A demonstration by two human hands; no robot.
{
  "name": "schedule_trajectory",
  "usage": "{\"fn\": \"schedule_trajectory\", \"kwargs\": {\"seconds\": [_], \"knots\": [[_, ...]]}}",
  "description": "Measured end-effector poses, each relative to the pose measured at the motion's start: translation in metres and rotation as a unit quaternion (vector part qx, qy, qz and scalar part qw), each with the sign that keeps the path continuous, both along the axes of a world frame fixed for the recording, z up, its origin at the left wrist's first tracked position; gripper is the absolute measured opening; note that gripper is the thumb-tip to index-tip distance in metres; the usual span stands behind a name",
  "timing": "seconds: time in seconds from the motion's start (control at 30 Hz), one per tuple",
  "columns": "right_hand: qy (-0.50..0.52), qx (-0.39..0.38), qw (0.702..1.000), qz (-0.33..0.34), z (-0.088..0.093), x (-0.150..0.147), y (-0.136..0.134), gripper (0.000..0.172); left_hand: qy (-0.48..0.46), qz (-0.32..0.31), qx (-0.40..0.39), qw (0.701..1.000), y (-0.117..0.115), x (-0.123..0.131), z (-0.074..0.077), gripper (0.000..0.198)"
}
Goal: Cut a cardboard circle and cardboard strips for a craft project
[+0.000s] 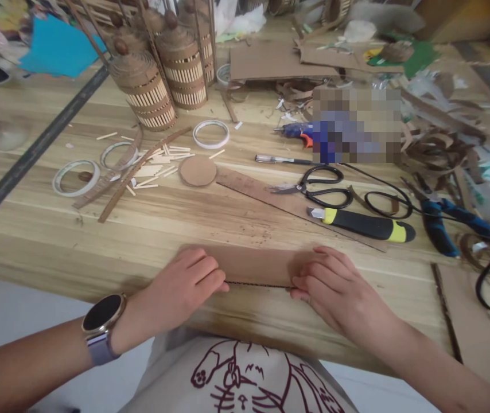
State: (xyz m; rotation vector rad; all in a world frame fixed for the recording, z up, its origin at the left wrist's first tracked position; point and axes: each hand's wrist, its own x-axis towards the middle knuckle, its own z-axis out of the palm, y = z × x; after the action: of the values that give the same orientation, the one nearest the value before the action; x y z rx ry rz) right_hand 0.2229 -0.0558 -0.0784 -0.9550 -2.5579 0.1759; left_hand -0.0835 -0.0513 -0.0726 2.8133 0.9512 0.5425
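A long brown cardboard strip [256,265] lies flat near the front edge of the wooden table [150,235]. My left hand [182,287], with a smartwatch [102,321] on its wrist, presses down on the strip's left end with curled fingers. On the strip's right end rests my right hand [335,284], fingers bent and pressing it onto the table. The middle of the strip shows between the two hands.
Behind the strip lie a yellow-black utility knife [363,223], black scissors [320,188], a wooden ruler [266,192], a cardboard disc [197,171], tape rings [210,133] and small sticks. Woven wooden lanterns [146,92] stand at the back. Blue pliers [443,221], cables and cardboard scraps crowd the right.
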Motion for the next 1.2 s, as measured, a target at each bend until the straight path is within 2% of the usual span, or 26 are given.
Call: {"fn": "schedule_trajectory", "kwargs": {"seconds": [0.17, 0.33, 0.5, 0.67, 0.83, 0.97, 1.03, 1.1, 1.2], "knots": [[0.013, -0.033, 0.999, -0.004, 0.001, 0.0, 0.002, 0.022, -0.003, 0.033, 0.02, 0.999, 0.002, 0.003, 0.001, 0.023], [-0.011, -0.048, 0.999, 0.0, 0.004, 0.001, 0.004, 0.019, 0.027, 0.035, 0.007, 0.999, 0.002, 0.003, 0.001, 0.024], [-0.009, -0.048, 0.999, 0.008, 0.006, -0.001, 0.009, 0.015, 0.005, 0.035, -0.041, 0.999, 0.004, 0.002, 0.003, 0.016], [-0.025, -0.027, 0.999, 0.001, 0.004, -0.004, 0.015, 0.02, -0.017, 0.043, -0.085, 0.995, 0.012, 0.004, 0.003, 0.019], [-0.096, 0.049, 0.994, -0.029, -0.001, -0.008, 0.017, 0.037, 0.034, 0.07, -0.03, 0.996, 0.015, 0.008, -0.002, 0.025], [-0.109, 0.04, 0.992, -0.041, -0.004, -0.009, 0.016, 0.044, 0.062, 0.076, -0.006, 0.995, 0.014, 0.009, -0.009, 0.039], [-0.108, 0.034, 0.992, -0.048, -0.005, -0.008, 0.016, 0.045, 0.065, 0.072, 0.007, 0.995, 0.014, 0.009, -0.012, 0.051], [-0.106, 0.031, 0.992, -0.053, -0.006, -0.008, 0.016, 0.045, 0.067, 0.059, 0.022, 0.996, 0.014, 0.009, -0.013, 0.06], [-0.104, 0.03, 0.993, -0.056, -0.007, -0.01, 0.015, 0.045, 0.082, -0.003, 0.032, 0.996, 0.014, 0.009, -0.011, 0.054]]}}
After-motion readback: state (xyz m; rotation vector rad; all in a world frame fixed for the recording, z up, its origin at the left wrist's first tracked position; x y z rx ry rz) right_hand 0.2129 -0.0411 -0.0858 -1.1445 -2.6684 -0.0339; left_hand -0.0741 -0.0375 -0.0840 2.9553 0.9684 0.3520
